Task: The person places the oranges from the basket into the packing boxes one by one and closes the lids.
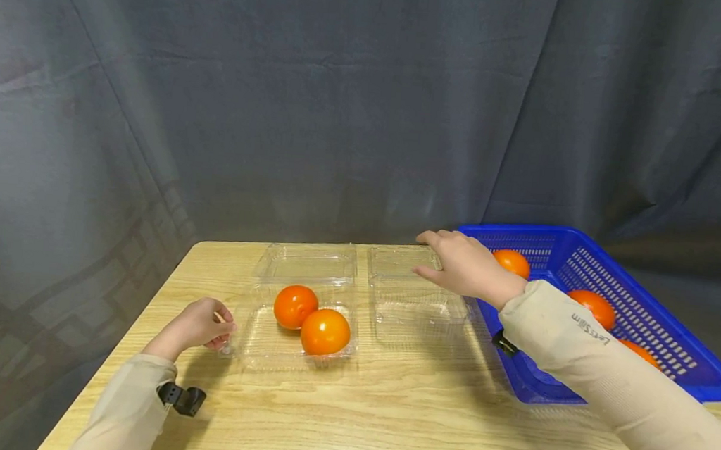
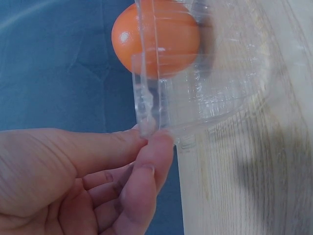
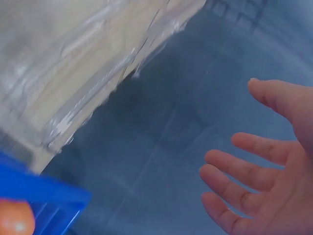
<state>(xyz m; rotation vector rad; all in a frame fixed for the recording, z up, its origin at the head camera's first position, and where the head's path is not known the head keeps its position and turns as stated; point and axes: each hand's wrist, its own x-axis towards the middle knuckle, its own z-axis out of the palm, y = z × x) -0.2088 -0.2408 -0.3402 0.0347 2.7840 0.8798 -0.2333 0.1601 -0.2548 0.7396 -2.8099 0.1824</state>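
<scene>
My left hand (image 1: pixel 201 324) pinches a front-left corner of a clear plastic clamshell box (image 1: pixel 267 355) between thumb and fingertips; the left wrist view shows the rim (image 2: pixel 149 105) in that pinch. Two glossy, round orange-red fruits, one behind (image 1: pixel 294 306) and one in front (image 1: pixel 325 332), sit in its right half. Its lid (image 1: pixel 307 262) lies folded open at the back. Over a second clear box (image 1: pixel 420 311), which stands open and holds nothing, my right hand (image 1: pixel 462 263) is raised with fingers spread. In the right wrist view this hand (image 3: pixel 259 176) is likewise bare.
A blue slatted plastic basket (image 1: pixel 646 311) stands at the right with several more fruits, such as one at its back left (image 1: pixel 512 262) and one in the middle (image 1: pixel 592 307). My right forearm crosses over it. A dark curtain (image 1: pixel 344 111) hangs behind the wooden table (image 1: pixel 383 424).
</scene>
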